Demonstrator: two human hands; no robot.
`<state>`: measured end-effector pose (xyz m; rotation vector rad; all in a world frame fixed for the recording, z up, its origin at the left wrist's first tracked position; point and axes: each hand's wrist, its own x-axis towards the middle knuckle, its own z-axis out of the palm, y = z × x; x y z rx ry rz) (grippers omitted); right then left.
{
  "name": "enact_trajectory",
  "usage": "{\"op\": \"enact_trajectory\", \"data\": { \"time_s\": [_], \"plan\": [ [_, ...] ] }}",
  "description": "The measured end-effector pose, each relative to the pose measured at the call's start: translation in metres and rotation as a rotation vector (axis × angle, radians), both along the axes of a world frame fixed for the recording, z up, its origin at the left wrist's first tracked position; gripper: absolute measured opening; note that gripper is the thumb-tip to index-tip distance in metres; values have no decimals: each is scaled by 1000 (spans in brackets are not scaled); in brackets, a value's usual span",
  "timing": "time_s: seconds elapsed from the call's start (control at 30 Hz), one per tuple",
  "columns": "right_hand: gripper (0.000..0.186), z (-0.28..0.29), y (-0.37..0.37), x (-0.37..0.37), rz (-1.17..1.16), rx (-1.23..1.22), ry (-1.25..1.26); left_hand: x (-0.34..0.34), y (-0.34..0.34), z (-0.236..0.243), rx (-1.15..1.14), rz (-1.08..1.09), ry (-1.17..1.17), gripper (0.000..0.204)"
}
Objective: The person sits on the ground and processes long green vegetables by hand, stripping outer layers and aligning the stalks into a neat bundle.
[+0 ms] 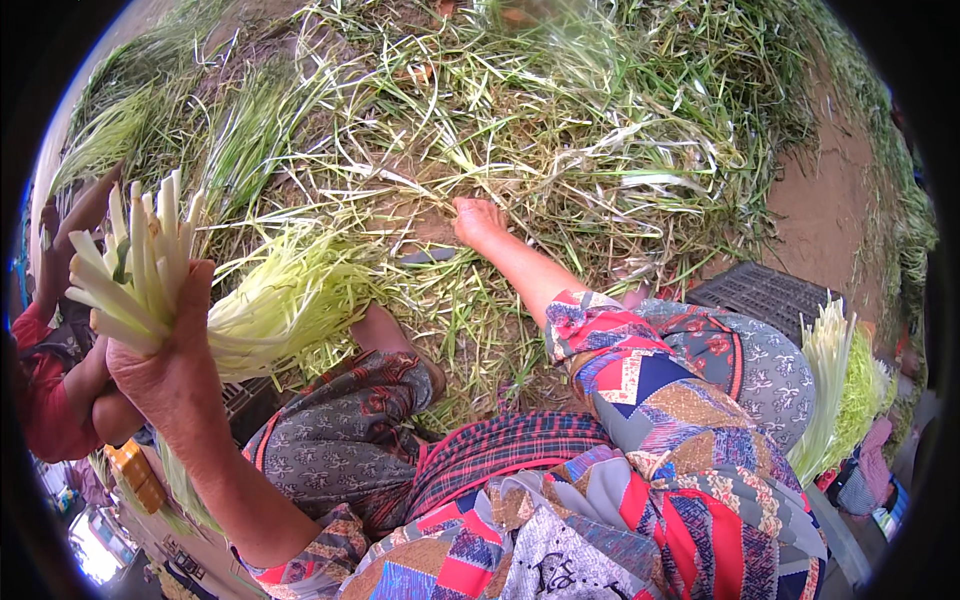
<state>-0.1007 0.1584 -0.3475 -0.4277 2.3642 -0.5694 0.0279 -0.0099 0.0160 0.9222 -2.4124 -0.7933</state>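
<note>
My left hand (165, 335) grips a bunch of pale stalks (135, 260), cut white ends upward, with long yellow-green leaves (280, 300) trailing behind it to the right. My right hand (477, 218) reaches out to the scattered loose leaves (560, 200) on the ground, fingers curled among thin strands; what they hold, if anything, is too small to make out. A dark flat blade (425, 257), possibly a knife, lies on the litter just below and left of my right hand.
A person (55, 400) in red sits close at the left. Heaps of green leaves (650, 80) cover the ground ahead. A black plastic crate (750, 285) and standing pale bundle (830, 390) are at the right; a yellow container (135, 470) is at the lower left.
</note>
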Motion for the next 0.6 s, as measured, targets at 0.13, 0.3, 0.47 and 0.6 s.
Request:
{"op": "enact_trajectory", "data": {
  "time_s": [0.13,0.3,0.47,0.6],
  "plan": [
    [26,27,3,-10,141,-134,307,-2,11,1,46,-59,37,32],
    [25,67,15,-42,-41,-283,197,-2,23,8,106,-123,17,29],
    [31,144,32,-58,20,-169,168,-9,25,5,153,-246,37,28],
    [24,225,44,-65,-43,-257,325,-15,25,-2,231,-255,29,26]
  ]
}}
